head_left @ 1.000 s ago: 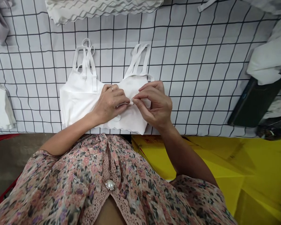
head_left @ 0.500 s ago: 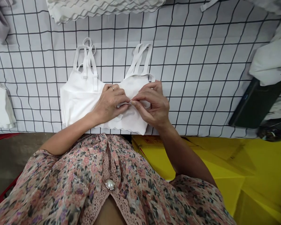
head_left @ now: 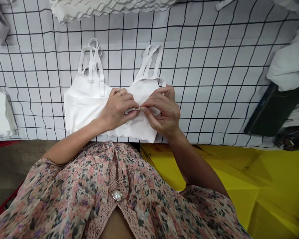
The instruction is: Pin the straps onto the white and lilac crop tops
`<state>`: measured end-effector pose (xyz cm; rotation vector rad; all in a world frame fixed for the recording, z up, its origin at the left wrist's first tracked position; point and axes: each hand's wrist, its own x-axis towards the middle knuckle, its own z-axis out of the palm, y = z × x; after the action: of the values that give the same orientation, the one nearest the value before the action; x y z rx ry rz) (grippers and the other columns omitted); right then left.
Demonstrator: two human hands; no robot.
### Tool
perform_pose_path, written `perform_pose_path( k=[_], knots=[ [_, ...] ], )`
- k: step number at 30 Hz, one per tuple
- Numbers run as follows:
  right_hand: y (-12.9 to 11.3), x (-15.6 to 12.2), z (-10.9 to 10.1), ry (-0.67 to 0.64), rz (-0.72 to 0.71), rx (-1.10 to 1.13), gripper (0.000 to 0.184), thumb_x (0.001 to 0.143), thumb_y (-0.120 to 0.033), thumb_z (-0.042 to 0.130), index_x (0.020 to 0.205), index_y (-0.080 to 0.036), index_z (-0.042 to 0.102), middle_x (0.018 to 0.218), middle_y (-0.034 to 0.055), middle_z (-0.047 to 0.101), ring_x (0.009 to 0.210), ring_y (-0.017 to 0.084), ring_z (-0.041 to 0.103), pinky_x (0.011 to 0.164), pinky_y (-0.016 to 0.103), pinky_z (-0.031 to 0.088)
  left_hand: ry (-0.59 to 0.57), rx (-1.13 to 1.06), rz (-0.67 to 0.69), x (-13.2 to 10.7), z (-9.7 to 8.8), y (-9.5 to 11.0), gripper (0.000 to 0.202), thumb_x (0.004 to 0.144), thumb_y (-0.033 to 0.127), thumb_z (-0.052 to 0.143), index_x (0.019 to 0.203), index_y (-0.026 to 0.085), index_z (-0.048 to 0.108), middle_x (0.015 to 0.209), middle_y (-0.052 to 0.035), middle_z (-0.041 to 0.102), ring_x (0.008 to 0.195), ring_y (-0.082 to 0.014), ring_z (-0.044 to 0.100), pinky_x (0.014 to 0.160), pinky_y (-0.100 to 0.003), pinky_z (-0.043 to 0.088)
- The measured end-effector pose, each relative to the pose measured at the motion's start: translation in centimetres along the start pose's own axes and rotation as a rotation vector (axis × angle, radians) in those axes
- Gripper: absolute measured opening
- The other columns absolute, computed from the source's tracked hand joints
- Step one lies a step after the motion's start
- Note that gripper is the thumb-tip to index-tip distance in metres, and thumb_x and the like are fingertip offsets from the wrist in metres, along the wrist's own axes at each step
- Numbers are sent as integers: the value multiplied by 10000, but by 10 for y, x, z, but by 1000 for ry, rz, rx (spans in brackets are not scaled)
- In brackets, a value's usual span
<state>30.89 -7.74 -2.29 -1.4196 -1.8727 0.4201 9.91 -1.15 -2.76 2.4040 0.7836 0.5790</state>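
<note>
A white bra point(head_left: 82, 111) lies spread on the grid-patterned cloth near the table's front edge, its straps pointing away from me. My left hand point(head_left: 119, 108), with a ring on one finger, rests over its middle and is closed in a pinch. Facing it, my right hand point(head_left: 163, 111) pinches with thumb and forefinger at the same spot. Between the two sets of fingertips runs a thin white edge or strap of the bra; its exact part is too small to make out.
A stack of white wavy-edged garments point(head_left: 109, 10) lies at the back. More white fabric point(head_left: 1, 111) sits at the far left. On the right are a dark flat phone-like object point(head_left: 266, 111) and white cloth point(head_left: 287, 66). Yellow boxes point(head_left: 239, 179) stand below the table's front edge.
Both hands keep their pinch at the same place on the bra. The view has shifted very slightly; nothing else has visibly moved.
</note>
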Motion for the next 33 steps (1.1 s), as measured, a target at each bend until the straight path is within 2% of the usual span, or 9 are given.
perform_pose_path(
  k=[4,13,17,26,31,33],
  knots=[
    [-4,2,-1,17,-29,-51,190,1077,-374,596,917,-287,650,776,26,669,959,262,661,977,532,540,-15,-1,-15,0,1,0,157,1067,332,643,1001,265,768,836,-4,697,949,-227,581,954,-416,391],
    [0,-3,1,-7,-54,-114,155,1073,-366,586,949,-295,647,813,36,686,999,275,674,1017,570,526,16,-6,17,0,0,0,181,1072,312,614,1002,257,772,843,-5,694,936,-222,569,943,-409,390],
    [5,-2,0,8,-121,-76,144,1053,-342,608,944,-275,673,826,38,671,1023,287,673,1049,587,522,-7,-12,-2,0,0,0,165,1059,295,625,1000,265,776,840,-2,689,940,-225,568,960,-414,390],
    [3,6,-18,-210,-142,-159,171,1057,-261,547,924,-285,651,826,51,681,1069,293,664,1069,586,496,0,-26,-9,-1,3,-2,169,1046,268,636,986,278,794,838,1,699,929,-224,572,958,-420,397],
    [10,14,-27,-271,-208,-123,175,1063,-261,552,915,-256,644,813,33,670,993,275,635,958,565,511,-16,-54,-29,0,-1,0,167,1055,279,646,995,278,802,847,4,720,951,-220,598,972,-418,388],
    [14,24,-32,-351,-202,-106,175,1050,-250,562,914,-236,671,799,37,658,960,276,638,937,563,499,-32,-68,-41,1,-4,1,162,1060,280,643,1030,278,802,870,1,736,956,-220,605,968,-418,384]
  ],
)
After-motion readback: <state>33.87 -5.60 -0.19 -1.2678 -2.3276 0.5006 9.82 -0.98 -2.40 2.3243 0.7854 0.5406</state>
